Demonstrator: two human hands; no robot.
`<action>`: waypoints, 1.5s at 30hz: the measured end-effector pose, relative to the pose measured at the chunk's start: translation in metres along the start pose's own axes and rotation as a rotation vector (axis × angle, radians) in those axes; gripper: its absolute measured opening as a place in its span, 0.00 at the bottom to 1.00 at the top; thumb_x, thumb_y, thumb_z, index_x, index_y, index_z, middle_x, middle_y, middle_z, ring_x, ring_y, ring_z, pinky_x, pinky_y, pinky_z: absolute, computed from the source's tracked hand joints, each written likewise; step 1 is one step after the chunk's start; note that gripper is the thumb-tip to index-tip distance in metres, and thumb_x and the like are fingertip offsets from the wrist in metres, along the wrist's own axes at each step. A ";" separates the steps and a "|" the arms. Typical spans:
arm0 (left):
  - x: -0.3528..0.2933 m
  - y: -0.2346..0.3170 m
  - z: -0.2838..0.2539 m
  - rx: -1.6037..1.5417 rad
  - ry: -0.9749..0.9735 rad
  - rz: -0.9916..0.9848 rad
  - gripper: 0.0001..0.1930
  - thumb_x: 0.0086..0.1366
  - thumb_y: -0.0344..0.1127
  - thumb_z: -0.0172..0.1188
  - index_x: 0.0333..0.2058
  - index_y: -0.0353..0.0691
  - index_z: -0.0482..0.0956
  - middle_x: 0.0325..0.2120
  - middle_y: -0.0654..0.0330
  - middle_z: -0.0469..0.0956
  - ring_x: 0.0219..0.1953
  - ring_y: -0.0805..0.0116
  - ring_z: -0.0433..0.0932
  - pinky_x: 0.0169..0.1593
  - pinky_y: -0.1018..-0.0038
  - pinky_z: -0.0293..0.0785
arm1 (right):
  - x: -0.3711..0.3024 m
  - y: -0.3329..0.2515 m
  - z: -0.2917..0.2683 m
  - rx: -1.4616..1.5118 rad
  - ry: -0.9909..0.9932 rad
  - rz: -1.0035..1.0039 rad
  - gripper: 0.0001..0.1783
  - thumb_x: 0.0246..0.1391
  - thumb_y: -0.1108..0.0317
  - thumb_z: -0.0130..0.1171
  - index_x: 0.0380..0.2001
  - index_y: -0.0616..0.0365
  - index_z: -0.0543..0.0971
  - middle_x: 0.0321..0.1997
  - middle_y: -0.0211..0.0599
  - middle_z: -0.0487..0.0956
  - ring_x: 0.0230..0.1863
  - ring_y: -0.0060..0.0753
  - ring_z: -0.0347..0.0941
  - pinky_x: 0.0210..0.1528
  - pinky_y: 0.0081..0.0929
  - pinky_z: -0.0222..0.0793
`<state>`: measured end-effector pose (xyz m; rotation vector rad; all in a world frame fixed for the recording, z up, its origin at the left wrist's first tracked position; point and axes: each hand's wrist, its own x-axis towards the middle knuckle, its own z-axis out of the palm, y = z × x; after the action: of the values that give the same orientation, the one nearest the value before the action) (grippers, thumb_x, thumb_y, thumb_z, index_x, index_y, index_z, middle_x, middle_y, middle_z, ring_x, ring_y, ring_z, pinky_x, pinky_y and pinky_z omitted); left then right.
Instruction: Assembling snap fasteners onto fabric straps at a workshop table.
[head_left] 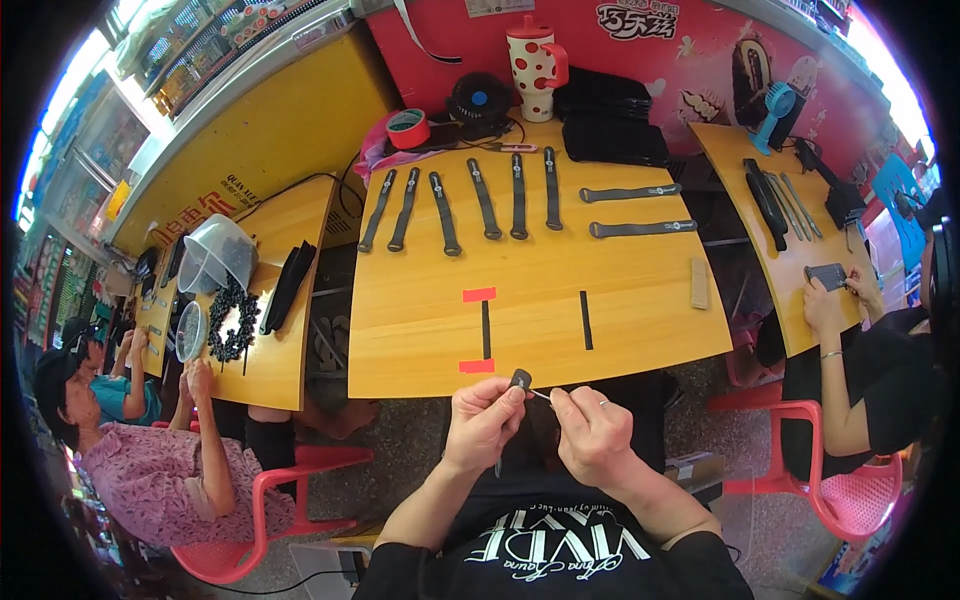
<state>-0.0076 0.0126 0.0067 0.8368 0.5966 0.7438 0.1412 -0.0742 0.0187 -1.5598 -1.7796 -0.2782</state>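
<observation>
Just off the near table edge, my left hand (484,422) is closed on a dark strap (521,379), whose rounded end stands up from the fingertips. My right hand (594,430) pinches a thin, pale, rod-like tool (541,396) that reaches to that strap end; its tip is too small to make out. Ahead on the table lie a short black strip (487,330) between two pieces of red tape (479,295) and another black strip (586,320). Farther back rest several similar dark straps (445,213), with two lying crosswise (630,192) on the right.
A beige block (699,284) lies near the right edge of the wooden table (420,330). At the back stand a spotted tumbler (534,75), a black fan (479,98), a red tape roll (407,128) and black stacked pieces (612,138). People work at both side tables.
</observation>
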 end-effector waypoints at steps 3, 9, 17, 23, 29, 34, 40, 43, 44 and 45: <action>-0.002 -0.003 0.001 0.058 0.002 0.055 0.06 0.67 0.31 0.60 0.37 0.34 0.82 0.17 0.69 0.72 0.16 0.85 0.64 0.19 0.87 0.55 | -0.002 0.001 0.006 0.121 0.087 0.048 0.20 0.33 0.76 0.58 0.37 0.68 0.78 0.23 0.36 0.67 0.19 0.33 0.68 0.17 0.26 0.61; -0.009 -0.004 0.010 0.289 0.086 0.195 0.06 0.68 0.29 0.59 0.35 0.33 0.81 0.18 0.70 0.72 0.19 0.85 0.65 0.22 0.86 0.59 | 0.002 -0.004 0.001 -0.016 0.058 0.016 0.23 0.29 0.77 0.56 0.38 0.67 0.77 0.23 0.36 0.67 0.19 0.33 0.68 0.17 0.27 0.62; -0.008 -0.009 0.007 0.313 0.068 0.164 0.07 0.68 0.30 0.58 0.33 0.33 0.80 0.17 0.70 0.71 0.18 0.84 0.64 0.22 0.85 0.57 | 0.000 0.008 0.016 0.204 0.117 0.071 0.19 0.34 0.81 0.57 0.37 0.65 0.77 0.23 0.37 0.70 0.21 0.37 0.71 0.19 0.29 0.66; -0.007 -0.010 -0.002 0.241 -0.006 0.058 0.07 0.68 0.30 0.57 0.34 0.34 0.80 0.18 0.71 0.70 0.19 0.85 0.63 0.22 0.86 0.56 | 0.000 0.014 0.018 0.337 0.124 0.094 0.23 0.36 0.82 0.59 0.42 0.62 0.76 0.24 0.36 0.71 0.22 0.37 0.73 0.20 0.30 0.66; -0.005 -0.008 -0.012 0.195 -0.067 -0.003 0.07 0.68 0.30 0.56 0.34 0.34 0.81 0.17 0.71 0.69 0.19 0.85 0.63 0.22 0.86 0.56 | 0.003 0.023 0.011 0.133 0.056 -0.117 0.22 0.41 0.77 0.60 0.45 0.59 0.75 0.22 0.32 0.68 0.19 0.30 0.69 0.17 0.25 0.62; -0.004 0.006 -0.014 0.282 -0.173 -0.142 0.08 0.69 0.32 0.57 0.33 0.34 0.81 0.17 0.72 0.69 0.19 0.85 0.63 0.23 0.85 0.57 | 0.006 0.036 0.001 0.021 0.021 -0.343 0.20 0.46 0.71 0.61 0.46 0.54 0.76 0.20 0.28 0.66 0.18 0.24 0.66 0.16 0.20 0.61; 0.001 0.013 -0.023 0.642 -0.257 -0.265 0.10 0.67 0.33 0.59 0.28 0.35 0.79 0.15 0.72 0.67 0.19 0.84 0.63 0.22 0.82 0.58 | 0.004 0.046 -0.008 -0.022 -0.162 -0.522 0.21 0.48 0.69 0.60 0.48 0.47 0.76 0.19 0.26 0.65 0.19 0.22 0.66 0.17 0.17 0.62; 0.009 0.022 -0.025 0.801 -0.363 -0.429 0.11 0.66 0.34 0.60 0.26 0.35 0.78 0.14 0.71 0.67 0.18 0.83 0.63 0.22 0.81 0.58 | 0.005 0.048 -0.012 -0.009 -0.226 -0.626 0.20 0.48 0.69 0.60 0.48 0.47 0.77 0.19 0.25 0.65 0.20 0.21 0.66 0.18 0.17 0.62; 0.011 0.023 -0.025 0.839 -0.396 -0.442 0.11 0.66 0.35 0.60 0.25 0.35 0.77 0.14 0.71 0.68 0.18 0.83 0.63 0.22 0.81 0.58 | 0.005 0.047 -0.013 -0.008 -0.228 -0.625 0.20 0.48 0.69 0.60 0.48 0.47 0.77 0.19 0.25 0.65 0.20 0.21 0.66 0.18 0.17 0.62; 0.013 0.024 -0.025 0.879 -0.428 -0.451 0.12 0.66 0.35 0.60 0.24 0.35 0.76 0.14 0.71 0.68 0.18 0.83 0.64 0.22 0.81 0.59 | 0.008 0.048 -0.014 -0.029 -0.225 -0.638 0.20 0.48 0.69 0.60 0.48 0.47 0.76 0.19 0.25 0.65 0.20 0.21 0.67 0.18 0.17 0.62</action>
<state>-0.0262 0.0444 0.0109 1.5472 0.6889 -0.1610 0.1911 -0.0655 0.0193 -1.0280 -2.4313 -0.4427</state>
